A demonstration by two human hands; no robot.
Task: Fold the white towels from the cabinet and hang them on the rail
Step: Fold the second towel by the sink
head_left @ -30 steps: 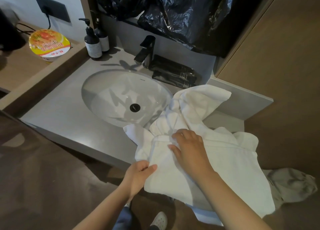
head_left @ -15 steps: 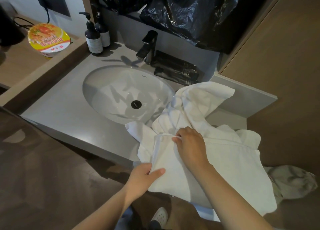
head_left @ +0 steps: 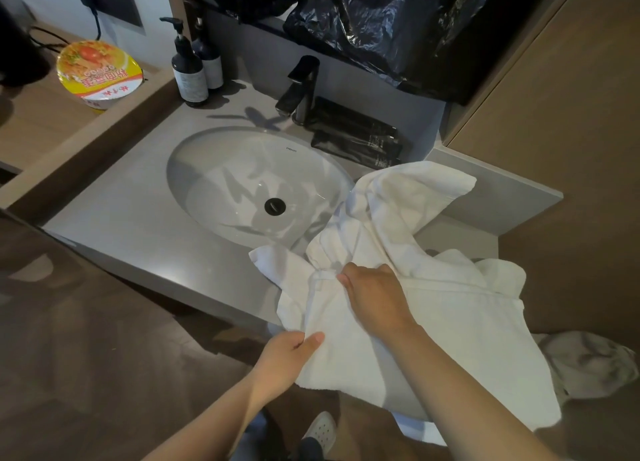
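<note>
Right now your left hand (head_left: 287, 356) pinches the near left edge of the white towel (head_left: 443, 322) between thumb and fingers. Your right hand (head_left: 375, 297) lies on top of it, fingers curled over a hem band. The towel sprawls crumpled across the right end of the grey tabletop (head_left: 138, 218). 1 corner laps over the rim of the sink (head_left: 225, 169), and the near part hangs off the front edge.

Just beyond its far flap lie black packets (head_left: 356, 138), beside the faucet (head_left: 301, 86). 2 dark pump bottles (head_left: 189, 72) stand at the back left, well apart from the towel. Black plastic bags (head_left: 381, 17) hang above the faucet. A noodle cup (head_left: 98, 74) sits on the wooden shelf (head_left: 31, 134) to your left. A greyish cloth (head_left: 588, 367) lies on the floor (head_left: 86, 322) at your right, near the towel's hanging edge.
</note>
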